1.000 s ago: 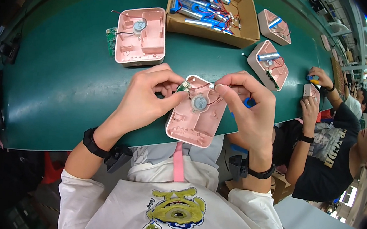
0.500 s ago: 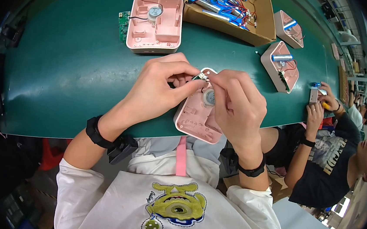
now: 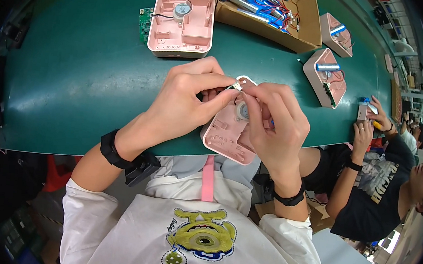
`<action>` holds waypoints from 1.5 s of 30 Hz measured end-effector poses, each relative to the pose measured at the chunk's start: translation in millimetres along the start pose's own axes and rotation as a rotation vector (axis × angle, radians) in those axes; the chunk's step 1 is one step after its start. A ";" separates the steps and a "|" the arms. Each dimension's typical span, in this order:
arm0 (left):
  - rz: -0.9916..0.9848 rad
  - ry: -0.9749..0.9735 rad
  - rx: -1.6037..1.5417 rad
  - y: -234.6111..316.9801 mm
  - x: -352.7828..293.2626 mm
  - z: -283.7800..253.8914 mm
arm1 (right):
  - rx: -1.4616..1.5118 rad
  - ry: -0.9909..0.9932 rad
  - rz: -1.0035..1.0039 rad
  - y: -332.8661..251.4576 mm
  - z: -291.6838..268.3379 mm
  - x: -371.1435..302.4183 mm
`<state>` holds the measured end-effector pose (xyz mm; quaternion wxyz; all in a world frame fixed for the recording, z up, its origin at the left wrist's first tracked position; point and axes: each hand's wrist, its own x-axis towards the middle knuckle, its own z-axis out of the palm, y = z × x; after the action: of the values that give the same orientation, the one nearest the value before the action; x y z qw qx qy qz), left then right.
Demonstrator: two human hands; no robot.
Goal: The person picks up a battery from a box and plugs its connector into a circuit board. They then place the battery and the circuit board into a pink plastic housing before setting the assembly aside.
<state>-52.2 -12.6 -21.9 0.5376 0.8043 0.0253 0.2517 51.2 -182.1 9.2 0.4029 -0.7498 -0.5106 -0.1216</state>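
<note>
My left hand (image 3: 187, 94) is closed, with thumb and index finger pinching a small green circuit board (image 3: 231, 87) that carries a white connector socket (image 3: 237, 86). Fingertips of my right hand (image 3: 280, 120) meet at that socket, closed on a thin wire plug mostly covered by the fingers. Below both hands lies an open pink plastic housing (image 3: 221, 140) at the table's near edge. A round silver motor-like part (image 3: 243, 110) sits inside it, partly behind my right hand. A bit of blue shows between the right fingers.
Farther left is another pink housing (image 3: 206, 28) with a green board (image 3: 144, 25) wired beside it. A cardboard box (image 3: 306, 24) of blue wired batteries stands at the back. Two pink housings (image 3: 316, 86) with batteries are to the right. A co-worker's hands (image 3: 368, 128) work at the far right.
Both hands stay together over the housing; the board has tipped slightly and the right fingertips press closer to its white socket. The view has shifted a little.
</note>
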 end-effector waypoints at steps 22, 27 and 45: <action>0.253 0.081 0.221 0.8 -4.5 4.4 | -0.114 -0.030 0.070 -12.9 15.5 -2.7; 0.255 0.050 0.224 -1.6 -0.4 -0.2 | -0.086 -0.067 0.084 -12.2 13.4 4.3; -0.421 -0.184 -0.096 67.8 -13.0 -4.9 | 0.406 -0.134 0.195 9.2 -12.5 -17.8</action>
<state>-81.3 -41.0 34.2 0.6158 0.7744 0.1317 0.0606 54.0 -204.5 2.4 0.5205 -0.7057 -0.4751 0.0732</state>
